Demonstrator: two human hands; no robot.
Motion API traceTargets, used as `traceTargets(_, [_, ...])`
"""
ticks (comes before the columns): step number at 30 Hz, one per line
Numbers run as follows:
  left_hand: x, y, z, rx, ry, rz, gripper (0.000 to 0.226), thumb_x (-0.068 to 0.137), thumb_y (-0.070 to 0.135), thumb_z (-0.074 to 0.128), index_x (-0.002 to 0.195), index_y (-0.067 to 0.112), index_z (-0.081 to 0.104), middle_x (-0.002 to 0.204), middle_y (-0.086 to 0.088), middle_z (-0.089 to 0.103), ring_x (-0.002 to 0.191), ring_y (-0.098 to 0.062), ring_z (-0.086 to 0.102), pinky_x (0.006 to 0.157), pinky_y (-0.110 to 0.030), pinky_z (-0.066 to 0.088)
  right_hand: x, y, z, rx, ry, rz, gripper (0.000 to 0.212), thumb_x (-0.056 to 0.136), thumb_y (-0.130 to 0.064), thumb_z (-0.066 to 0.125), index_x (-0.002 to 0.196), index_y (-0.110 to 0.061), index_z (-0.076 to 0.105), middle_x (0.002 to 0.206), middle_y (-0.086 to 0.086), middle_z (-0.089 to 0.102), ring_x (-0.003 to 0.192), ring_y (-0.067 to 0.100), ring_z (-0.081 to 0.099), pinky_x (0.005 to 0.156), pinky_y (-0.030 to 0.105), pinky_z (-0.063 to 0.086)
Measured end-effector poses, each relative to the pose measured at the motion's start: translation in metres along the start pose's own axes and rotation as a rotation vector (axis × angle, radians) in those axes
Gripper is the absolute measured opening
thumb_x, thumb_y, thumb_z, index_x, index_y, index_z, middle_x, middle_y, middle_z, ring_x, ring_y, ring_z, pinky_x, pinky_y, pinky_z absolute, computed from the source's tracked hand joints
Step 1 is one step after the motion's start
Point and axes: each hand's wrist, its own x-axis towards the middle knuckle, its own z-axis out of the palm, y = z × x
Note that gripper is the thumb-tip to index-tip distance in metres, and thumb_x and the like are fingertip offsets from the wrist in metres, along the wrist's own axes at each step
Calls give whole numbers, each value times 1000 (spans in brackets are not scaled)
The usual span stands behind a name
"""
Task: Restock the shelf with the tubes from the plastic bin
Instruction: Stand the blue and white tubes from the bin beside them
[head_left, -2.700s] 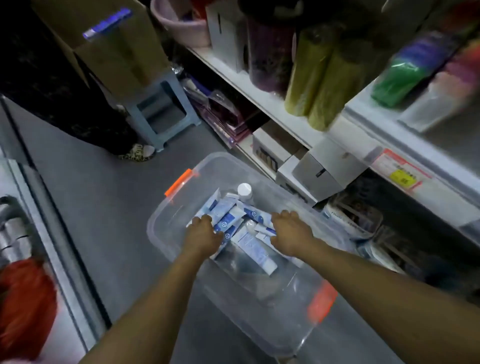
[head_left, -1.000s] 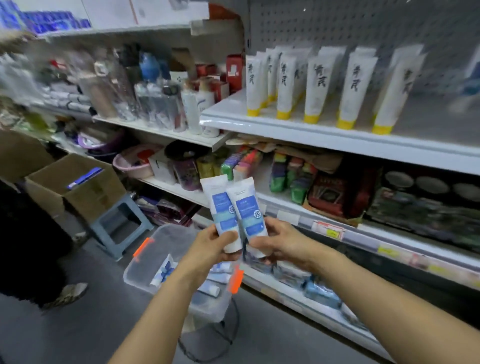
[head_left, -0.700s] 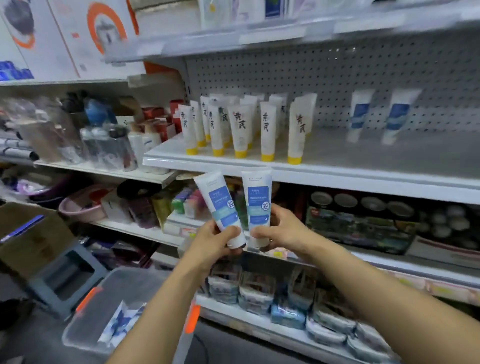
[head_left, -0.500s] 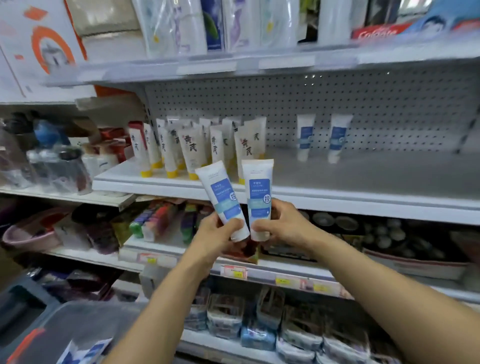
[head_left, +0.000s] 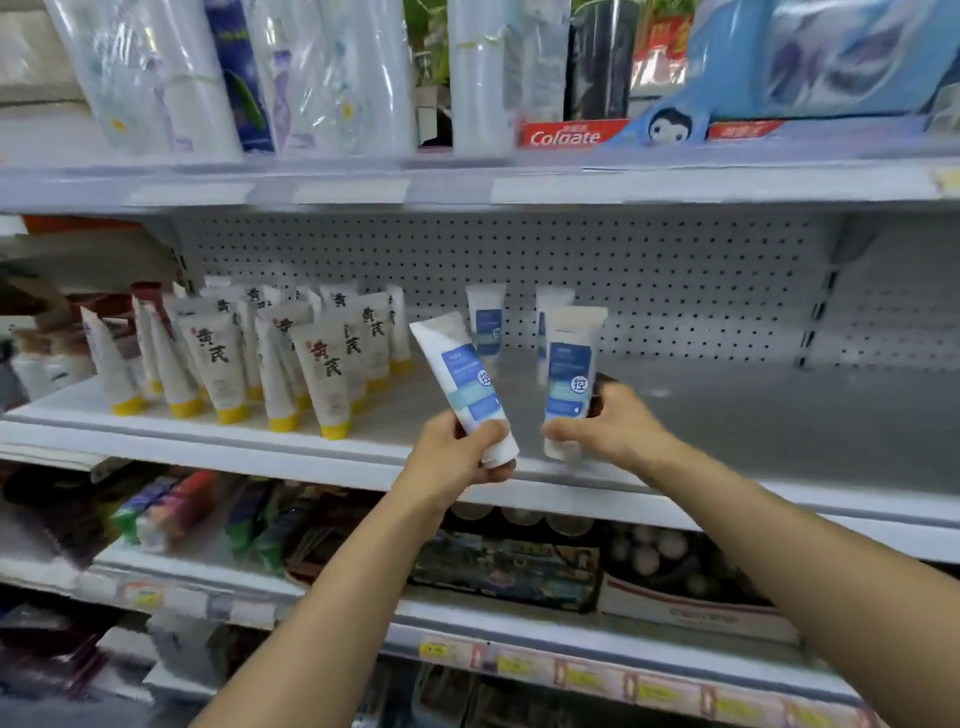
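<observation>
Both tubes have come up from the bin to shelf height since 2.7 seconds back. My left hand (head_left: 457, 457) has its grip closed round the cap end of a tilted tube (head_left: 462, 384); my right hand (head_left: 608, 431) grips a second, upright tube (head_left: 569, 379) just above the shelf (head_left: 753, 415). 2 matching tubes (head_left: 485, 322) stand at the back, by the pegboard (head_left: 649, 280). The bin is out of view. I judge the risk is tipping: set down hastily on their narrow caps, these could topple and knock into the yellow-capped row (head_left: 311, 374) on the left.
</observation>
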Motion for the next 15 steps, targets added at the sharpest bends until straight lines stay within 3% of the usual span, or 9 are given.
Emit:
traceTargets(3, [23, 0, 22, -2, 36, -8, 8, 93, 10, 59, 99, 4, 59, 95, -20, 64, 79, -30, 64, 64, -32, 60, 37, 18, -32, -44, 93, 8, 45, 69, -18, 83, 109, -17, 62, 101, 2, 69, 89, 20, 66, 78, 30, 53])
traceTargets(8, [61, -2, 42, 33, 78, -17, 14, 90, 11, 64, 103, 8, 59, 102, -15, 65, 91, -33, 67, 69, -35, 61, 89, 43, -62, -101, 113, -54, 44, 74, -25, 81, 110, -18, 55, 101, 4, 66, 80, 20, 64, 47, 24, 47])
traceTargets(11, [81, -3, 47, 36, 85, -16, 14, 89, 11, 65, 101, 11, 59, 102, -13, 64, 90, -30, 65, 73, -39, 60, 117, 58, -66, -107, 141, -31, 49, 76, -21, 79, 117, -17, 52, 106, 5, 64, 88, 24, 65, 53, 30, 54])
traceTargets(15, [104, -4, 49, 15, 91, -40, 8, 89, 9, 65, 95, 10, 60, 93, -12, 65, 85, -31, 65, 64, -32, 61, 149, 73, -67, -163, 196, 10, 54, 78, -18, 75, 124, -15, 47, 111, 7, 61, 93, 30, 64, 70, 48, 60])
